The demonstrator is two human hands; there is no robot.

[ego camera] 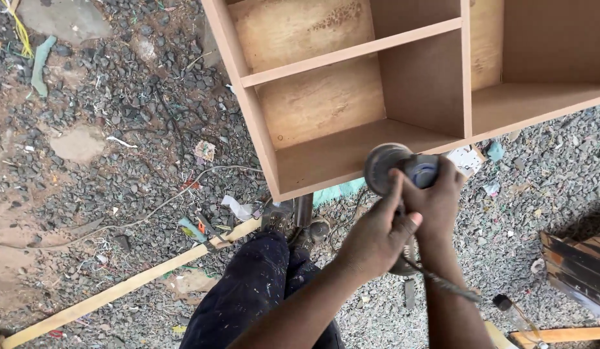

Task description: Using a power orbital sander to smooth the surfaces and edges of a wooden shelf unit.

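Gripping a handheld disc sander (403, 171) with both hands, held just in front of the lower front edge of the cabinet (351, 116). Left hand (377, 232) wraps the tool from below/behind, fingers closed round the body. Right hand (435, 200) clamps over the top near the grey round pad. Both hands closed on the tool, no slack visible.

Handling: looks rigid and moderately heavy, motor weight toward the head, so a two-hand hold on body plus head makes sense. Keep fingers off the pad face. The cord (442, 281) trails down past the right forearm, stiff-looking, could snag. Can't tell if the pad is spinning, the frame is slightly blurred there.

The cabinet is bare brown board, open-faced, with a shelf and a vertical divider, lying on the gravel ground (119, 129).

Packaging/labels: a small white printed card or packet (466, 159) lies on the gravel right beside the sander under the cabinet edge; a crumpled white scrap (238, 208) sits near a long pale wooden batten (119, 291).
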